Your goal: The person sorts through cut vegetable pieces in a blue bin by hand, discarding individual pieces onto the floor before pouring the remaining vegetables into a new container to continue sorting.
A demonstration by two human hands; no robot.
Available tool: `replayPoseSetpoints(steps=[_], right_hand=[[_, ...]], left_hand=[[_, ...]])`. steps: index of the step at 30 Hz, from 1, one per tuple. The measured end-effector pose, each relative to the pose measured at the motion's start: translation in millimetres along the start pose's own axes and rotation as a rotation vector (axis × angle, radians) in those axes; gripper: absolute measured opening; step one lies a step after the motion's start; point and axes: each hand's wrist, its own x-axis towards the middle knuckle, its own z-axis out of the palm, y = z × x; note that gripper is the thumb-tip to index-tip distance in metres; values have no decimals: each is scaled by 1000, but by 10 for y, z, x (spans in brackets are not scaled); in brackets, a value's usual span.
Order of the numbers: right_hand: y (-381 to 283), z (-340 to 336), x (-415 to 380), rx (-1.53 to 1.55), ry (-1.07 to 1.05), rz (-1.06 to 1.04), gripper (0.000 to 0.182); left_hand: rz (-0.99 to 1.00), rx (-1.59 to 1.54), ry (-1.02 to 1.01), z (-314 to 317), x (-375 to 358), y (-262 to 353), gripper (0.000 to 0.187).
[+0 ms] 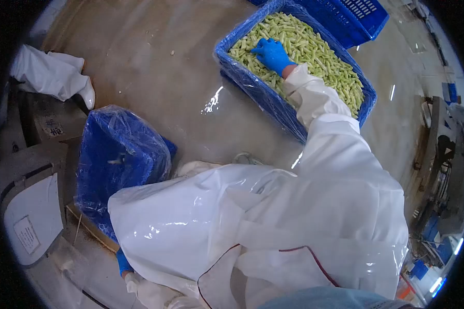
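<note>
My right hand point(272, 54), in a blue glove, reaches down onto pale green cut vegetable sticks point(314, 49). Its fingers are apart and touch the top of the heap. The sticks fill a blue crate point(263, 104) lined with clear plastic film. At the lower left, my left hand point(123, 262), also blue-gloved, shows only in part beside my white apron point(175, 221), and its fingers are hidden. Nearest to it is a second film-lined blue crate point(95, 154), with a small pale piece point(117, 159) inside.
Another blue crate point(353, 20) stands behind the filled one. A person's white boots point(80, 85) are on the wet floor point(175, 67) at the upper left. A grey and white machine part point(33, 221) stands at the left edge, and equipment point(441, 154) lines the right.
</note>
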Motion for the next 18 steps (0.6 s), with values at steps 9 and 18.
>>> replayPoseSetpoints(steps=[9,18], right_hand=[[20,-44,384,-35,-395,58,34],[194,-160,128,331,-215,-49,30]], left_hand=[[-3,-25,-47,-17,-6,-116,29],[100,-70,179,-203,-3,-249,30]])
